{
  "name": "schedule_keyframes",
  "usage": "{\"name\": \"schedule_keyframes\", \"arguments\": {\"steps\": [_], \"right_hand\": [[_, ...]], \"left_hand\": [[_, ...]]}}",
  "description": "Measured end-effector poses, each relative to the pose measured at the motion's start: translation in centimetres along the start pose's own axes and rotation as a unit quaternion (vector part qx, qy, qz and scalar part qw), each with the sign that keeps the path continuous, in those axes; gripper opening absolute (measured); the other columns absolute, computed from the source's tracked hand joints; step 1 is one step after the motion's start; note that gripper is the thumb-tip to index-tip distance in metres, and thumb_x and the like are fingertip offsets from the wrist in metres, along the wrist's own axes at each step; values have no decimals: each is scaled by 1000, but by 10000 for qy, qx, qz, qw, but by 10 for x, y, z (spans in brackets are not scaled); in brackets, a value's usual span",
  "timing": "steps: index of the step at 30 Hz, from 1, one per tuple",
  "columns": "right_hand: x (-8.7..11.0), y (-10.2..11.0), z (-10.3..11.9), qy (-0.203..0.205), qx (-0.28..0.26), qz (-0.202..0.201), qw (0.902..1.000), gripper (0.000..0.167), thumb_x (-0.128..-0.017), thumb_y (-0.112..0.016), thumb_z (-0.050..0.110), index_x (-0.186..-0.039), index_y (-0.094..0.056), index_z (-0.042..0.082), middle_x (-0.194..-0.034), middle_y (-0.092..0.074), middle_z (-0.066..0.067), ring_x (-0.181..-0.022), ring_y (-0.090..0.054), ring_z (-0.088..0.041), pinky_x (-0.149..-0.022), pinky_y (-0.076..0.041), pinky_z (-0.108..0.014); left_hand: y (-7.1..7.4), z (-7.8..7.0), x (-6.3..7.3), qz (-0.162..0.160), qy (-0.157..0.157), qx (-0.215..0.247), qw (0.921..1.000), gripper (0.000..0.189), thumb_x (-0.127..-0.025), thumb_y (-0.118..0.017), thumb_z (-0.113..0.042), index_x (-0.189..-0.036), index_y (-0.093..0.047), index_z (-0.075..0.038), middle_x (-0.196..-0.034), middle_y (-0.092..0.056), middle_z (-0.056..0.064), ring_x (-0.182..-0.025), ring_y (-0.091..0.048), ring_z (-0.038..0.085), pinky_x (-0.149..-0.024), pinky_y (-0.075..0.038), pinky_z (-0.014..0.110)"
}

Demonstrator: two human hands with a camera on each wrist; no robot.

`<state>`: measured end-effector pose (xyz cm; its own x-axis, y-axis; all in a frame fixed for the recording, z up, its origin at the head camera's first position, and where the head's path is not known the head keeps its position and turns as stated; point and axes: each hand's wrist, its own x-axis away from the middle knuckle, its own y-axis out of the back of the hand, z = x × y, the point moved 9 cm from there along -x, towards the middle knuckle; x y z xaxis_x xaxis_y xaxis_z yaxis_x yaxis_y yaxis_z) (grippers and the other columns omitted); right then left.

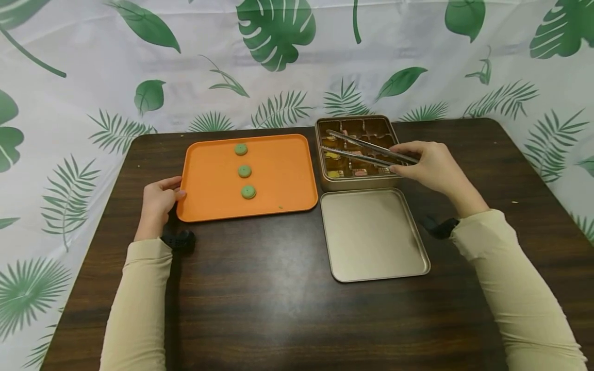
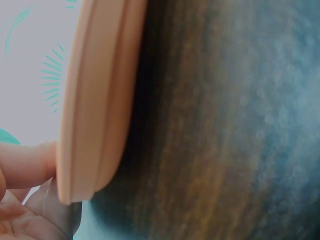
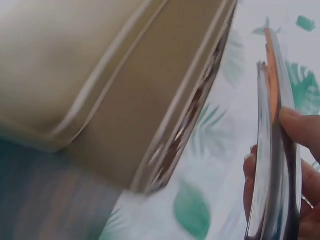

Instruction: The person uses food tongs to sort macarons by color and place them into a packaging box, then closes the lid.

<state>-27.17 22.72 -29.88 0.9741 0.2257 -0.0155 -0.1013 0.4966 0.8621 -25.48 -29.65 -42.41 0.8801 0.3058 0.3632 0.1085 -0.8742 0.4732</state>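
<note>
The right grip (image 1: 433, 167) pinches silver metal tongs (image 1: 366, 144), their long axis slanting leftward over the square gold metal tin (image 1: 359, 184). The left grip (image 1: 158, 198) pinches the orange rectangular plastic tray (image 1: 209, 178).

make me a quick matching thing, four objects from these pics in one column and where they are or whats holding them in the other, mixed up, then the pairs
1. metal tongs
2. green macarons
3. orange tray
4. metal lid

a. on the table, just in front of the open tin
b. held by the right hand
c. gripped at its edge by the left hand
d. lined up in a row of three

Pairs: 1-b, 2-d, 3-c, 4-a
</note>
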Motion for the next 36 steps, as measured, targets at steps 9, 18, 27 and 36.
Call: {"name": "schedule_keyframes", "arguments": {"steps": [9,18,27,36], "right_hand": [[-38,-29,62,183,-264,113,9994,42,-87,-69,19,-127,-62,8,-122,-64,-19,-47,-36,-15,-52,-34,-30],[-72,-67,113,281,-441,495,9974,41,-88,-68,22,-127,-62,11,-122,-65,-13,-89,-62,-28,-77,-50,-39],[-92,-106,135,435,23,879,9952,43,-89,-67,19,-129,-60,8,-129,-63,-11,-90,-66,-27,-81,-54,-38],[-108,-132,145,385,246,951,9944,42,-89,-67,17,-129,-60,7,-132,-60,-10,-115,-59,-26,-96,-51,-38]], "left_hand": [[0,-5,-1,52,-106,-5,9999,51,-95,-47,0,-145,-39,-5,-148,-42,16,-133,-44,24,-90,-48,12],[1,-5,-1,59,-104,-28,9999,51,-95,-47,0,-145,-39,-5,-148,-42,16,-133,-44,24,-92,-48,13],[-2,2,0,67,35,22,10000,52,-95,-46,1,-146,-37,-5,-150,-41,12,-132,-44,21,-103,-45,22],[-1,0,0,1,-28,129,9999,52,-94,-48,2,-145,-39,-4,-149,-42,14,-120,-49,12,-72,-43,1]]}}
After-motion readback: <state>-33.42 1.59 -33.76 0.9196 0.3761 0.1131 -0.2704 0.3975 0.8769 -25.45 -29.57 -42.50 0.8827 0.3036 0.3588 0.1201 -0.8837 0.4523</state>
